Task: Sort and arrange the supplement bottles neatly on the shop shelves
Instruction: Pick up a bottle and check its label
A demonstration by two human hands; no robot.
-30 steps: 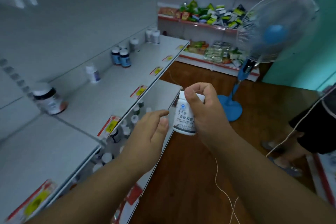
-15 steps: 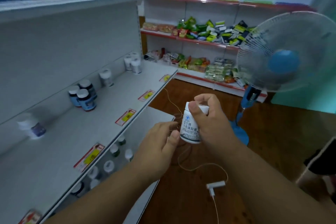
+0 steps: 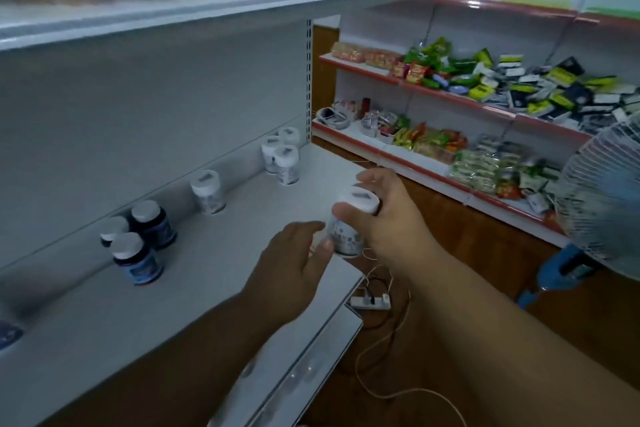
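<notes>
My right hand [image 3: 384, 218] grips a white supplement bottle [image 3: 348, 230] by its cap end, just above the front part of the white shelf [image 3: 221, 274]. My left hand [image 3: 294, 274] hovers beside the bottle with loose fingers; its thumb is at the bottle's lower side. On the shelf stand three dark blue bottles with white caps [image 3: 138, 250] at the left. One white bottle [image 3: 207, 192] stands further along. Three white bottles [image 3: 282, 159] cluster at the far end against the back panel.
An upper shelf [image 3: 242, 0] with jars hangs overhead. Red-edged shelves [image 3: 467, 104] full of snack packets line the far wall. A blue and white standing fan [image 3: 602, 211] is at the right. A power strip [image 3: 369, 302] and thin cords lie on the wooden floor.
The view has swung up and closer to the shelf. Both hands have moved forward over the shelf's front, the right one still holding the white bottle.
</notes>
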